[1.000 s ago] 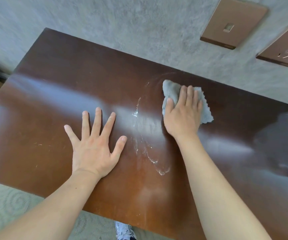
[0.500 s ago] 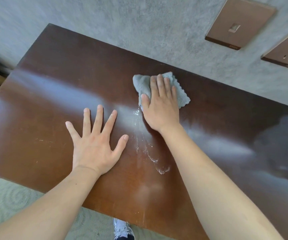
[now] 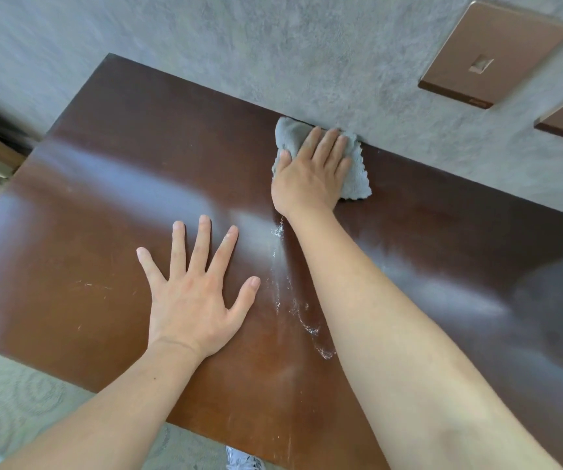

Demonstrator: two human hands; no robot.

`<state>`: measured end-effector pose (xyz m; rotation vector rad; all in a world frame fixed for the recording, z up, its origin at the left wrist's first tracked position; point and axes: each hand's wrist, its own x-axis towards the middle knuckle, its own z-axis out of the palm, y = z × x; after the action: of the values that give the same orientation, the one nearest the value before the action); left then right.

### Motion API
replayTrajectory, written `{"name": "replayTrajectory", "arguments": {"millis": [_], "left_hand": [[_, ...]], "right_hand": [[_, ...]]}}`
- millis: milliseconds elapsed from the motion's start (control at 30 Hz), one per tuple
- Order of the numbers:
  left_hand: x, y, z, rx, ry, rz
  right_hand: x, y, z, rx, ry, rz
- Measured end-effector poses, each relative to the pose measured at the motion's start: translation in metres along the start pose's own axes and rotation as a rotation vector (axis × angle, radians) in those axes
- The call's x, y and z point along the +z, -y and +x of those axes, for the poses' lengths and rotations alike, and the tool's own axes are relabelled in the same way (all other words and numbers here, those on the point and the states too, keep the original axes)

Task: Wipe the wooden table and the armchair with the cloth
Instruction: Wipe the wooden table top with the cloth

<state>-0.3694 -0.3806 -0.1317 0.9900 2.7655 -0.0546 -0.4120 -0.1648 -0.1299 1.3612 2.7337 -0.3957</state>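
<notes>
R hand [image 3: 310, 178] flat on cloth [image 3: 354, 171] at wall [image 3: 307, 56]; L hand [image 3: 195, 300] splayed on table [image 3: 103, 205], wet streak [image 3: 293, 310] btwn.

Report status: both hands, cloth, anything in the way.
Right hand flat, pressing cloth at table's far edge by the wall. Left hand spread flat on table. White streaks unwiped. Nothing blocking.

Cloth [image 3: 354, 178] under right hand [image 3: 310, 178]: pale grey. Tabletop [image 3: 103, 205]: glossy reddish-brown. Wall [image 3: 273, 45] beyond: mottled grey; switch plates [image 3: 490, 56] coppery brown.
</notes>
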Motion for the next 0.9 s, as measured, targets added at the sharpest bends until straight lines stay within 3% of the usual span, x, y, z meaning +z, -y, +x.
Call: {"name": "replayTrajectory", "arguments": {"millis": [100,233,433,633,733,833,900], "left_hand": [[0.0,0.0,0.001,0.0,0.001,-0.005],[-0.001,0.0,-0.001,-0.003,-0.011,-0.005],[0.002,0.002,0.0,0.012,-0.023,0.005],[0.002,0.001,0.001,0.013,-0.035,0.021],[0.003,0.001,0.001,0.011,-0.042,0.02],[0.004,0.0,0.001,0.007,-0.049,0.016],[0.004,0.0,0.001,0.006,-0.057,0.014]], "right_hand": [[0.0,0.006,0.003,-0.03,-0.008,0.002],[0.001,-0.029,-0.044,-0.227,-0.005,0.026],[0.014,-0.065,-0.13,-0.162,-0.006,-0.049],[0.004,-0.029,-0.04,-0.176,-0.004,-0.052],[0.002,0.001,0.003,-0.095,0.004,-0.035],[0.005,0.024,0.015,-0.007,-0.032,-0.022],[0.005,0.023,0.009,-0.049,-0.061,0.0]]}}
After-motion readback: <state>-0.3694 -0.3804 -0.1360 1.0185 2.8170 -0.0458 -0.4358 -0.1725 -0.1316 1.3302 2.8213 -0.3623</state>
